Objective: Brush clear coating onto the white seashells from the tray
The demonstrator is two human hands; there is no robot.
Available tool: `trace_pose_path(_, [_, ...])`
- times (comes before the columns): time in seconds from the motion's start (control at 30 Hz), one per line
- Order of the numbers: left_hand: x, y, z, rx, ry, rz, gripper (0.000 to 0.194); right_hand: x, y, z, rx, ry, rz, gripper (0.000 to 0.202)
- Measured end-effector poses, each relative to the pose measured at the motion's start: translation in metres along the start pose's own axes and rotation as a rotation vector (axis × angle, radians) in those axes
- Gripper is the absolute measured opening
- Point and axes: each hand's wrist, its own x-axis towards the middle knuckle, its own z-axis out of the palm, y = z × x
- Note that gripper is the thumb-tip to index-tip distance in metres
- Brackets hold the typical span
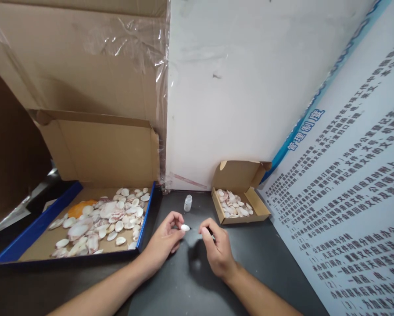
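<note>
Between the thumb and fingertips of my left hand (169, 235) is a small white seashell (185, 228). My right hand (216, 248) is closed in a pinch just to the right of it. A thin brush (191, 228) with a dark tip points from the right fingers toward the shell's right end; most of it is hidden or too small to make out. Whether the tip touches the shell, I cannot tell. Behind both hands, a small clear bottle (188, 203) with a pale label stands upright on the dark table (177, 285).
At the left, an open blue-edged cardboard box (146, 215) holds many loose shells (111, 213), one of them orange. A smaller open box (243, 220) with shells stands at the back right. A white wall rises behind, and a printed board (342, 197) leans in from the right.
</note>
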Motion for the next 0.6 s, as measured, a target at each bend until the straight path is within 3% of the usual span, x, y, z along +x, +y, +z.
trace_pose_path(0.6, [0.0003,-0.0022,0.0005,-0.036,0.015,0.014,0.025,0.0006,-0.0008,0.0011,0.016,0.009,-0.039,0.027])
